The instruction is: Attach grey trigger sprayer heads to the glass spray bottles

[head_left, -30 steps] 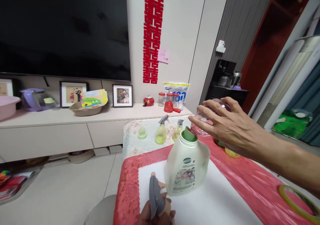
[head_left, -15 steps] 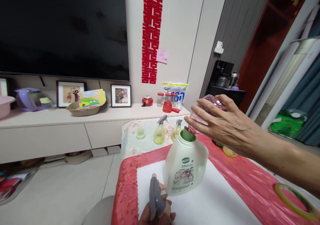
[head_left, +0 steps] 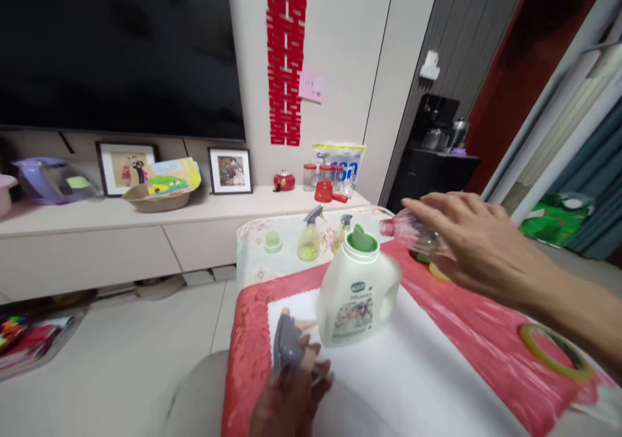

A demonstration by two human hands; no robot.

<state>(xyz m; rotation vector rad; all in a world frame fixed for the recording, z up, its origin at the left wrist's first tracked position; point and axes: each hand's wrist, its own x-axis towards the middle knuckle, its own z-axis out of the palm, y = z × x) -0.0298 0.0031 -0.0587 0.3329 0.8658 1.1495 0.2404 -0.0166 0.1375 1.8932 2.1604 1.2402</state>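
My right hand (head_left: 479, 239) is wrapped round a clear pinkish bottle (head_left: 411, 231), which lies nearly level with its open neck pointing left. That neck is just right of the large pale green detergent jug (head_left: 356, 301) and apart from it. The jug stands upright and uncapped on a white sheet (head_left: 418, 379), a green spout (head_left: 360, 236) showing in its mouth. Low in front, my left hand (head_left: 291, 385) is closed on a grey spray nozzle (head_left: 287, 343), held left of the jug. The nozzle's lower part is hidden by my fingers.
Behind the jug stand two yellowish spray bottles (head_left: 309, 239) and a light green cap (head_left: 273, 241). A roll of tape (head_left: 554, 353) lies on the red cloth (head_left: 243, 359) at right. A long white cabinet (head_left: 111, 252) runs along the wall.
My right hand has moved right, taking the bottle from over the jug's mouth and tipping it nearly level. My left hand still holds the spray nozzle, now slightly higher and further left.
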